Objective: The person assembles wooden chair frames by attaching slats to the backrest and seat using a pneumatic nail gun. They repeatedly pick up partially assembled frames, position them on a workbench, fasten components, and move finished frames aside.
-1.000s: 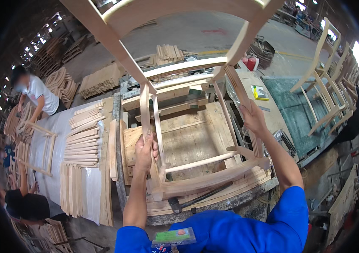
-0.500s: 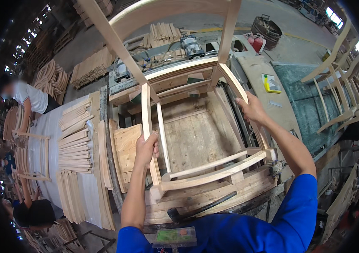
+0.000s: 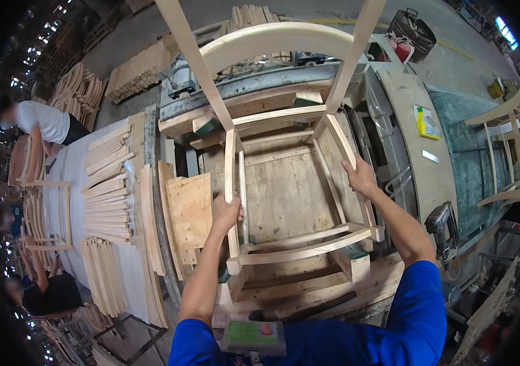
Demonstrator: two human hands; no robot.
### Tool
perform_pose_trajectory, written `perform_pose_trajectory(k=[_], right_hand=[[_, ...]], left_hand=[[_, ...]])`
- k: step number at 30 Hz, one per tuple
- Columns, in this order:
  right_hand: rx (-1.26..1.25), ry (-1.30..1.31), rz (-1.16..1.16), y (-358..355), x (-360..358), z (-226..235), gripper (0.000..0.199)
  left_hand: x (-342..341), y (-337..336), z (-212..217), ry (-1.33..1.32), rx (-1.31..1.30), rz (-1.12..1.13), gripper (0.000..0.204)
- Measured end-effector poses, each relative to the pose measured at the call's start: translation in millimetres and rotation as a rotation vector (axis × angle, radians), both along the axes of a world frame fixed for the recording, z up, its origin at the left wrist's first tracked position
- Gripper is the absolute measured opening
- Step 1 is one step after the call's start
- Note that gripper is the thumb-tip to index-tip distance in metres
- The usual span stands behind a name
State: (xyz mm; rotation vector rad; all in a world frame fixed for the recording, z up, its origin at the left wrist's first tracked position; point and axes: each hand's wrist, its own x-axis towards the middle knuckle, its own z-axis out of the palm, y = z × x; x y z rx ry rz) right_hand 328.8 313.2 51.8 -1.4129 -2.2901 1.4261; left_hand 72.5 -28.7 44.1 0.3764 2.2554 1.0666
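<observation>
Holding the unfinished wooden chair frame [image 3: 284,183] over the press worktop [image 3: 284,201], I have the left hand [image 3: 226,213] clenched round the left seat rail and the right hand [image 3: 360,177] grasping the right rail. Risk, as I judge it: the tall back posts reach far and high, so the frame could tip away if either grip slackens. The near front rail sits close to the clamping blocks [image 3: 351,262]; fingers could be pinched there. Stacked slats [image 3: 107,201] lie left, well apart.
</observation>
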Motion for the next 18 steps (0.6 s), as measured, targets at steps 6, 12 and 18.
perform_pose_trajectory(k=[6,12,18], right_hand=[[0.078,0.05,0.055,-36.6,36.6,-28.4,0.056],[-0.022,-0.001,0.097,-75.6,52.4,-15.9,0.059],[-0.066,0.067,0.088,-73.4,65.2,-32.1,0.054]], left_hand=[[33.5,17.9,34.5,0.831,-0.331,-0.219,0.07],[26.3,-11.2,-0.2,0.804,-0.646,-0.286,0.084],[35.9,-24.2,-0.2,0.727,-0.502,-0.319,0.089]])
